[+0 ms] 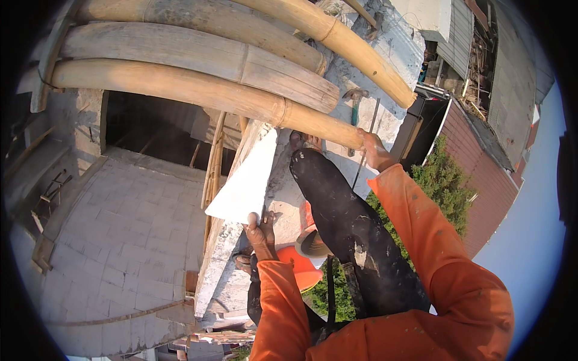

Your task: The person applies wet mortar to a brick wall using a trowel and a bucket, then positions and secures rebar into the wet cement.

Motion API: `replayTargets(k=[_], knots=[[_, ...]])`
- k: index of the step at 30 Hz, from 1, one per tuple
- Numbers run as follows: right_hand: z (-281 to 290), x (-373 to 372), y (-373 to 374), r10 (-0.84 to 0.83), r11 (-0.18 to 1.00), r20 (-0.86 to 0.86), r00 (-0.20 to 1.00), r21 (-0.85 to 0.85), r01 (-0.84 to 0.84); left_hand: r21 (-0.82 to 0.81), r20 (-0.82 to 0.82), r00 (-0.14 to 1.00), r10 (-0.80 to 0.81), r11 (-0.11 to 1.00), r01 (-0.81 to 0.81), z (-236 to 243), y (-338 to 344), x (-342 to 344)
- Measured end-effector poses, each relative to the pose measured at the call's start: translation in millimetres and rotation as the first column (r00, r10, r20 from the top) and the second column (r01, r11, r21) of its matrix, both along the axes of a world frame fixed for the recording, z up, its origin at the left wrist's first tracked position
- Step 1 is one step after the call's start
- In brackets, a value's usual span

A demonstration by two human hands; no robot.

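In my left hand [260,237] is the near end of a smooth white block [244,180], its thumb pressed on the edge and its fingers closed around. The block looks wedge-shaped from here and lies along the rough wall top, its far end near the bamboo. My right hand [374,151] is closed on the cut end of the nearest bamboo pole [223,96], which runs off to the left. Just beyond that hand lie a hammer [354,114] with a green handle and a thin metal rod [374,117].
More bamboo poles [198,51] cross the top. An orange bucket [301,271] stands beside my legs on the narrow ledge. Left of the wall is a lower paved surface [132,222] with a dark opening [150,129]. Roofs [475,162] and a tree [442,192] drop away to the right.
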State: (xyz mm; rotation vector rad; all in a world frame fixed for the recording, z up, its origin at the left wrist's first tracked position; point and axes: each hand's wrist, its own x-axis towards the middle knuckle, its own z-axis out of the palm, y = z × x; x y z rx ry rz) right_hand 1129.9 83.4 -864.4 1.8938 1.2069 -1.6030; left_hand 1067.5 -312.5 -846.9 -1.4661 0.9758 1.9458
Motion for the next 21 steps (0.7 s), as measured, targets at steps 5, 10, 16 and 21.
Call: replayTargets(k=[5,10,16,21], knots=[[-4,2,-5,-0.068,0.995,0.057,0.996,0.078,0.063,0.018,-0.065,0.992,-0.112,0.993,0.114,-2,-3,-3],[-1,4,-3,-0.058,0.997,0.105,0.993,0.050,0.053,-0.020,-0.006,0.984,-0.179,0.984,0.179,-10,-3,3],[1,6,-2,-0.076,0.995,0.109,0.991,0.080,0.068,-0.082,0.056,0.981,-0.186,0.978,0.190,-14,17,-2],[2,2,-4,-0.137,0.979,0.199,0.970,0.174,0.103,-0.140,0.037,0.986,-0.165,0.976,0.169,-13,44,9]])
